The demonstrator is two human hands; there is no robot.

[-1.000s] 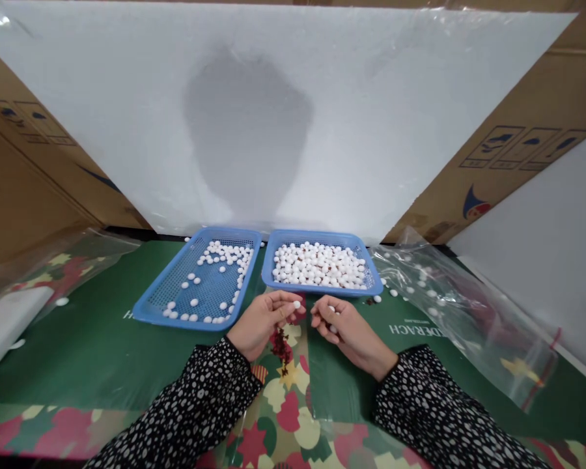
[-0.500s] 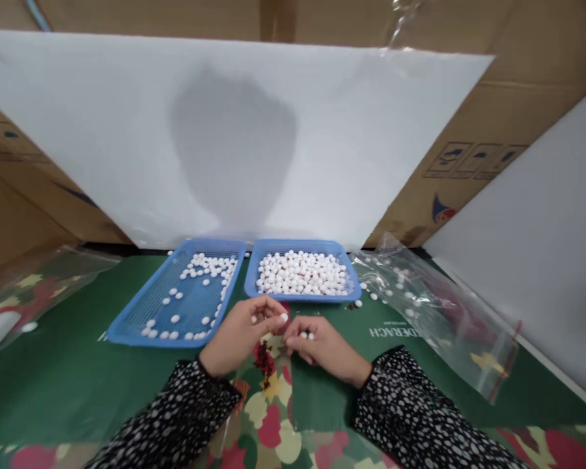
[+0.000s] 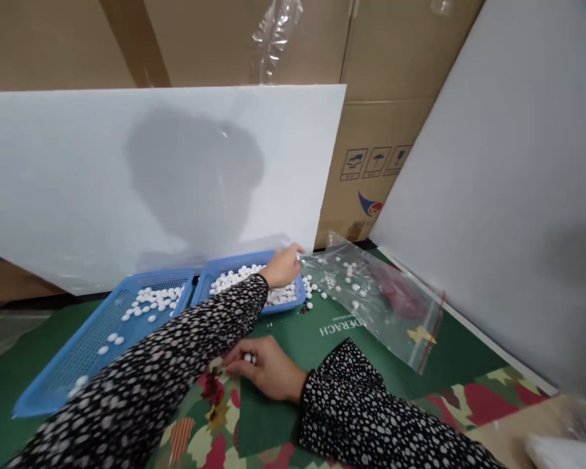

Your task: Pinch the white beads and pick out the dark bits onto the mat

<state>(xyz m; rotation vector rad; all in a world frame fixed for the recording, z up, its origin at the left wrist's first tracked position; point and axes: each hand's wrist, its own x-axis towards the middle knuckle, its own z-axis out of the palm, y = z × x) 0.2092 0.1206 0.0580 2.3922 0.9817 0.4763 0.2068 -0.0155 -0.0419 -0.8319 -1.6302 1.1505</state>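
My left hand (image 3: 280, 266) reaches over the right blue basket (image 3: 258, 312), close to the near end of a clear plastic bag (image 3: 371, 286). Its fingertips are small and partly turned away, so I cannot tell whether they hold anything. Small white balls (image 3: 237, 278) fill that basket. Lower down, my right hand (image 3: 268, 368) is curled above the green sheet with several white balls (image 3: 249, 357) tucked in its fingers. A clump of dark red bits (image 3: 212, 389) lies just left of it on a patterned sheet (image 3: 205, 436).
The left blue basket (image 3: 102, 312) has scattered white balls, partly behind my left sleeve. Loose balls (image 3: 309, 291) lie between the right basket and the plastic bag. A white board (image 3: 190, 182) and cardboard (image 3: 385, 124) stand behind; a pale panel (image 3: 493, 195) rises at right.
My left hand has gone from beside the right hand, pinching a white ball, to over the right basket. The right hand stays low, curled on its balls. The view has swung right.
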